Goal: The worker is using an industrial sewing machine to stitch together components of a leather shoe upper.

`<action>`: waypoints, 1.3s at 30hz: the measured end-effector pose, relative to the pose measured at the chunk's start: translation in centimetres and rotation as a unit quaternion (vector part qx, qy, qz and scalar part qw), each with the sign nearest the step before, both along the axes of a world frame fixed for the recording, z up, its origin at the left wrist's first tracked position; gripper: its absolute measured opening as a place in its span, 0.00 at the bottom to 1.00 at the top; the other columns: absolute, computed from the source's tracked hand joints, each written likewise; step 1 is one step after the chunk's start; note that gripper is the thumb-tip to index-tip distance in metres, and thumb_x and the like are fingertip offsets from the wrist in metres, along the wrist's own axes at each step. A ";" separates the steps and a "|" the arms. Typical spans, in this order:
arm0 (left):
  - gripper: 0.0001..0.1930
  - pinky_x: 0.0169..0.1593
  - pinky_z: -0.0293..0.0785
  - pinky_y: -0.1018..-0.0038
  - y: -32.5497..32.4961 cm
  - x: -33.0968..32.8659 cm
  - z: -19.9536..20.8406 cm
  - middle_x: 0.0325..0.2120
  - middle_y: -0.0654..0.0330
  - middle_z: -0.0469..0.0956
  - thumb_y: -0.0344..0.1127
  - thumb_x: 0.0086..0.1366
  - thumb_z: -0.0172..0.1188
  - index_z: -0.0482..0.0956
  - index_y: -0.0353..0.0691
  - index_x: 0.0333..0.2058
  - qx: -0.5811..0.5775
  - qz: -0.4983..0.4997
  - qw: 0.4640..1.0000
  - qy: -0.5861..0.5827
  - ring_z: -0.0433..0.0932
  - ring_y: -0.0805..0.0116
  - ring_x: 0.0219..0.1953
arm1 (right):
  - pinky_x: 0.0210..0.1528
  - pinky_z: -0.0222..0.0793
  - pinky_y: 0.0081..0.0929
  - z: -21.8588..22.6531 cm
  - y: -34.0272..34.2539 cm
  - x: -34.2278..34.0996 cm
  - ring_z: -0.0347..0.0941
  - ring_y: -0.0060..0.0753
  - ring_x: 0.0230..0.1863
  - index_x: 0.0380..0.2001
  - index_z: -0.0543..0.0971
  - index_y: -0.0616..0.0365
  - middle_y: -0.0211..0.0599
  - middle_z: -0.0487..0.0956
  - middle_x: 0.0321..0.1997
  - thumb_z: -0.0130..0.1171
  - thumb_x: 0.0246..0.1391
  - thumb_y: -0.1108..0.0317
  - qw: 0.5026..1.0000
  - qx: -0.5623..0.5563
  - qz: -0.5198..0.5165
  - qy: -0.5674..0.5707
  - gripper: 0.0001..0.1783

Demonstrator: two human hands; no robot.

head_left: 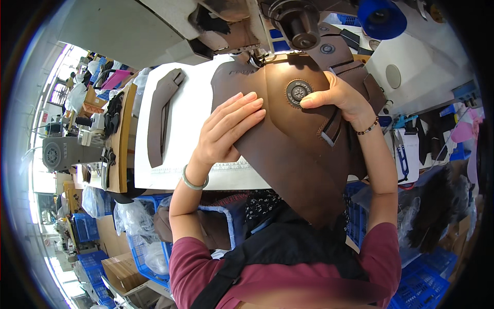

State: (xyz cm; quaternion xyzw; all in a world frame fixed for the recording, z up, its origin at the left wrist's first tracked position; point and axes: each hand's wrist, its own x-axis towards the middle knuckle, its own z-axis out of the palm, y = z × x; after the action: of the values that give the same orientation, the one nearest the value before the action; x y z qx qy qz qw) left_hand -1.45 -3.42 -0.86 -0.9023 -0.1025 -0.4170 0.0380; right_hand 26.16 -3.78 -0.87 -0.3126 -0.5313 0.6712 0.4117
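Observation:
A large brown leather panel (303, 159) lies over the white sewing table and hangs past its front edge toward my apron. It bears a round dark emblem (297, 93) with a stitched rim, and below that a small slot with a light edge. My left hand (226, 126) rests flat on the panel's left part, fingers stretched out. My right hand (346, 99) grips the panel's right side, thumb on top beside the emblem and the other fingers mostly hidden. The panel's far edge reaches under the sewing machine head (252, 44), where the needle area is hard to make out.
On the white tabletop (200, 177) lies a narrow brown leather piece (163, 118) at left. More leather pieces (355, 67) are stacked at right. Blue scissors-like snips (403, 159) lie beyond my right forearm. Blue crates (146, 252) stand below the table, and another machine (64, 153) at far left.

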 end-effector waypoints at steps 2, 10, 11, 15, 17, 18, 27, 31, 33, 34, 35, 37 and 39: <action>0.20 0.58 0.71 0.57 0.1 0.1 -0.1 0.47 0.49 0.79 0.26 0.52 0.55 0.80 0.31 0.45 0.000 0.002 1.000 0.009 0.77 0.50 0.52 | 0.44 0.71 0.17 -0.1 -0.1 0.0 0.76 0.17 0.37 0.39 0.80 0.62 0.30 0.81 0.36 0.70 0.43 0.70 1.000 0.017 -0.014 -0.009 0.18; 0.14 0.53 0.76 0.62 0.3 1.1 -0.8 0.42 0.53 0.81 0.31 0.55 0.58 0.80 0.35 0.41 0.124 0.046 0.991 -0.014 0.79 0.55 0.48 | 0.46 0.70 0.18 -0.1 -0.2 0.0 0.76 0.18 0.38 0.41 0.79 0.62 0.30 0.81 0.38 0.70 0.42 0.71 1.000 0.015 -0.016 -0.006 0.20; 0.14 0.53 0.76 0.62 0.2 1.3 -0.9 0.42 0.53 0.81 0.31 0.55 0.58 0.80 0.35 0.41 0.125 0.049 0.991 -0.017 0.79 0.55 0.48 | 0.46 0.70 0.18 -0.1 -0.2 0.0 0.76 0.18 0.39 0.42 0.79 0.62 0.30 0.81 0.38 0.70 0.42 0.72 1.000 0.015 -0.027 0.000 0.20; 0.12 0.52 0.77 0.63 -0.1 1.4 -0.8 0.42 0.53 0.81 0.28 0.55 0.59 0.79 0.35 0.39 0.144 0.067 0.987 -0.014 0.80 0.57 0.47 | 0.47 0.70 0.19 -0.2 -0.3 0.0 0.76 0.19 0.40 0.43 0.79 0.62 0.31 0.81 0.39 0.70 0.42 0.72 1.000 -0.003 -0.018 0.000 0.21; 0.11 0.51 0.78 0.64 -0.2 1.5 -0.5 0.41 0.54 0.81 0.28 0.54 0.60 0.80 0.34 0.38 0.146 0.056 0.988 -0.018 0.80 0.58 0.46 | 0.48 0.70 0.19 -0.1 -0.3 -0.1 0.76 0.19 0.41 0.44 0.78 0.62 0.31 0.81 0.40 0.70 0.42 0.72 0.999 -0.002 -0.035 0.010 0.23; 0.11 0.51 0.78 0.64 -0.2 1.6 -0.4 0.41 0.54 0.81 0.28 0.54 0.60 0.80 0.34 0.38 0.149 0.059 0.987 -0.022 0.80 0.58 0.46 | 0.48 0.70 0.19 0.1 -0.4 -0.2 0.76 0.19 0.41 0.44 0.78 0.62 0.31 0.81 0.40 0.70 0.42 0.72 1.000 0.003 -0.028 0.007 0.23; 0.10 0.42 0.83 0.67 -0.6 1.4 1.5 0.33 0.51 0.81 0.27 0.52 0.61 0.80 0.29 0.34 0.184 0.030 0.982 -0.007 0.82 0.57 0.38 | 0.40 0.69 0.16 3.2 -3.1 -0.7 0.72 0.13 0.37 0.42 0.78 0.68 0.29 0.80 0.38 0.60 0.58 0.64 0.964 0.103 -0.170 -0.179 0.16; 0.09 0.46 0.81 0.71 -0.7 1.4 1.7 0.35 0.55 0.79 0.26 0.51 0.63 0.80 0.31 0.33 0.188 0.036 0.982 -0.001 0.81 0.62 0.40 | 0.36 0.70 0.15 3.2 -3.0 -1.1 0.74 0.13 0.34 0.41 0.78 0.67 0.29 0.82 0.34 0.60 0.59 0.63 0.959 0.097 -0.198 -0.180 0.15; 0.09 0.46 0.81 0.71 -0.6 1.4 1.6 0.35 0.55 0.79 0.26 0.51 0.62 0.80 0.31 0.33 0.183 0.037 0.982 0.002 0.81 0.62 0.40 | 0.36 0.70 0.15 3.1 -2.8 -1.2 0.74 0.12 0.34 0.41 0.78 0.67 0.29 0.81 0.34 0.60 0.59 0.64 0.960 0.093 -0.197 -0.176 0.15; 0.09 0.46 0.81 0.71 -0.7 1.4 1.6 0.35 0.55 0.79 0.26 0.51 0.62 0.80 0.31 0.33 0.181 0.038 0.983 0.003 0.81 0.62 0.40 | 0.36 0.70 0.14 3.0 -2.8 -1.1 0.73 0.12 0.34 0.41 0.78 0.67 0.29 0.81 0.34 0.60 0.59 0.64 0.961 0.095 -0.196 -0.170 0.15; 0.09 0.46 0.81 0.72 -0.7 1.4 1.5 0.35 0.55 0.79 0.26 0.51 0.62 0.80 0.31 0.33 0.180 0.039 0.983 0.005 0.81 0.62 0.40 | 0.36 0.70 0.14 2.9 -2.7 -1.1 0.73 0.12 0.33 0.41 0.78 0.67 0.28 0.81 0.34 0.60 0.59 0.64 0.962 0.093 -0.199 -0.165 0.15; 0.09 0.46 0.81 0.72 -0.6 1.4 1.5 0.35 0.55 0.79 0.26 0.51 0.61 0.80 0.31 0.33 0.178 0.040 0.983 0.005 0.81 0.62 0.40 | 0.36 0.69 0.14 2.7 -2.5 -1.1 0.73 0.11 0.33 0.41 0.78 0.67 0.28 0.81 0.34 0.59 0.59 0.64 0.961 0.106 -0.197 -0.165 0.15; 0.09 0.46 0.81 0.72 -0.5 1.4 1.6 0.34 0.55 0.79 0.26 0.51 0.61 0.80 0.31 0.33 0.179 0.040 0.983 0.004 0.81 0.62 0.40 | 0.36 0.69 0.14 2.7 -2.3 -1.1 0.72 0.11 0.33 0.41 0.78 0.66 0.28 0.81 0.34 0.59 0.60 0.64 0.959 0.117 -0.199 -0.166 0.15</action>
State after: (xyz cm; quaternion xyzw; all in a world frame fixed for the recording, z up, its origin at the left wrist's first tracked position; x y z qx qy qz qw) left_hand -0.01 -3.90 0.72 -0.8777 -0.0621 -0.4231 0.2160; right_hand 25.09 -6.04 1.84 -0.4687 -0.5939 0.4478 0.4766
